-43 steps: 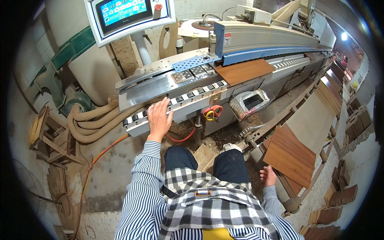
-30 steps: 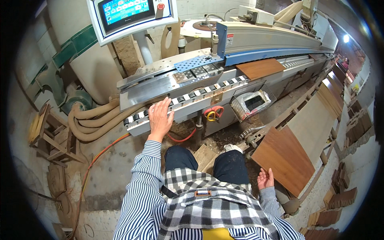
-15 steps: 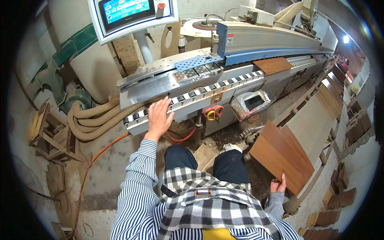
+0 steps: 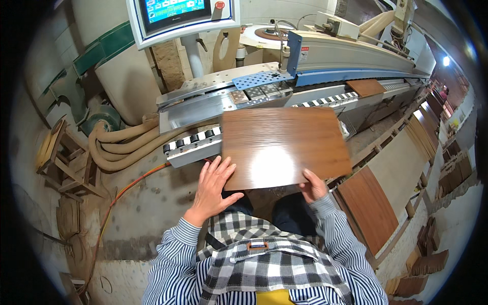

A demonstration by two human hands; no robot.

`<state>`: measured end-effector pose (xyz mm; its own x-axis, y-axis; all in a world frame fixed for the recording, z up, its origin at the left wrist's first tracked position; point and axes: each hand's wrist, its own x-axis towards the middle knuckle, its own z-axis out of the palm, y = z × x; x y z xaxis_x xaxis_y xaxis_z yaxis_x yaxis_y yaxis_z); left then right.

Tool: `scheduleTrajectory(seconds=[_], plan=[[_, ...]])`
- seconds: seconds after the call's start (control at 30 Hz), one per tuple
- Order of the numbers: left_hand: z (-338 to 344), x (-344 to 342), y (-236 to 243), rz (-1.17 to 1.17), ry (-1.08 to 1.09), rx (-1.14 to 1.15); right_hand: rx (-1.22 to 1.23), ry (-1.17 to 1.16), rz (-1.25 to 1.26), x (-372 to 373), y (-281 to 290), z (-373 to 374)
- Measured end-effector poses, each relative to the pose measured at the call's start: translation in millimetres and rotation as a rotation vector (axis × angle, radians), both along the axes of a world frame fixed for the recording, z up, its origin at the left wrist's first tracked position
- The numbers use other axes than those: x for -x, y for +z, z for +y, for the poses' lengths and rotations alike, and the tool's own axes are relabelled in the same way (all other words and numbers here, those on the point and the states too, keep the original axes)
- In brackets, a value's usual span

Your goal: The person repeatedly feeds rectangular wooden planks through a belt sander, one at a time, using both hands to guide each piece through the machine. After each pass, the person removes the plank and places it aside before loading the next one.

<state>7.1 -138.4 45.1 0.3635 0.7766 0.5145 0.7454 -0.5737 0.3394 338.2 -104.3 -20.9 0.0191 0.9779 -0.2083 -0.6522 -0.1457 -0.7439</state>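
A brown wood-grain board [image 4: 284,137] is lifted in front of me, over the roller rail [image 4: 190,142] of a long machine. My right hand [image 4: 312,188] grips its near edge toward the right corner, thumb on top. My left hand [image 4: 212,188] is open, fingers spread, at the board's lower left corner, its fingertips touching or very near the edge. Behind the board are a steel bed [image 4: 190,114] and a blue perforated plate [image 4: 254,81]. Another brown board [image 4: 366,87] lies farther along the machine.
A control screen [image 4: 175,10] stands at top left. Boards [image 4: 368,208] lie on a low roller conveyor to my right, with stacks of panels [image 4: 427,264] beyond. Hoses [image 4: 117,142] and a wooden stool [image 4: 66,157] are at left. A person [image 4: 442,94] is far off at right.
My right hand has raised a board from the right-side pile and swung it left over the rail. My left hand has come down to the board's corner. The board on the machine has moved farther right.
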Motion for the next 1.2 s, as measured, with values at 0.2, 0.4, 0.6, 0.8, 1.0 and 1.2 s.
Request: scheduleTrajectory(seconds=[0.2, 0.4, 0.6, 0.8, 1.0, 1.2], plan=[[1.0, 44.0, -8.6, 0.037, 0.287, -0.068, -0.043, 0.340, 0.109, 86.2, 13.5, 62.2], [34.8, 90.3, -18.7, -0.055, 0.472, -0.051, -0.147, 0.411, 0.136, 96.0, 38.1, 51.5], [79.4, 115.5, -16.6, -0.174, 0.476, 0.003, -0.207, 0.376, -0.637, 29.5, -31.5, 1.2], [81.5, 111.6, -22.5, -0.322, 0.552, 0.046, -0.524, 0.279, -1.898, -14.5, -101.5, -83.8], [79.3, 111.3, -23.1, -0.309, 0.581, 0.034, -0.500, 0.227, -1.793, -11.5, -102.0, -84.4], [79.5, 112.9, -26.6, -0.324, 0.549, 0.042, -0.555, 0.183, -1.861, -14.8, -109.9, -85.0]])
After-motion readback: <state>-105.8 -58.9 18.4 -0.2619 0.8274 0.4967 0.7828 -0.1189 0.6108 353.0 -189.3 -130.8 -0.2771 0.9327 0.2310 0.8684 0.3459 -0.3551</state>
